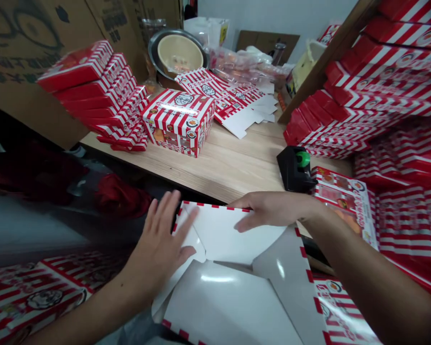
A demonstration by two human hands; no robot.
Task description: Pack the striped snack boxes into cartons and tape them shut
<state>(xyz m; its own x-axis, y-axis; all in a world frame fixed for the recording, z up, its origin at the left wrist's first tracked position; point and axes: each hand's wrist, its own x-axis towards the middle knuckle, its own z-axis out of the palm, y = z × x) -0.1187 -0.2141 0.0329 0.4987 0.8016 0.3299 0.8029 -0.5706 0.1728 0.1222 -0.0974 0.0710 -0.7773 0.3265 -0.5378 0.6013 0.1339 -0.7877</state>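
A partly folded white cardboard box blank point(230, 292) with red-dashed edges lies in front of me, its white inner side up. My left hand point(161, 239) rests on its left flap with the fingers spread. My right hand point(273, 210) reaches across the top flap, fingers curled over its edge. Beyond my right hand stands a black tape dispenser with a green knob point(295, 168). A finished red-and-white striped box point(179, 122) sits on the wooden table point(230, 165).
Stacks of striped boxes point(380, 81) fill the right side, and another stack point(96, 93) stands at the left of the table. Flat striped blanks point(233, 98) lie behind the finished box. A metal bowl point(177, 53) and plastic bags point(246, 64) sit beyond them.
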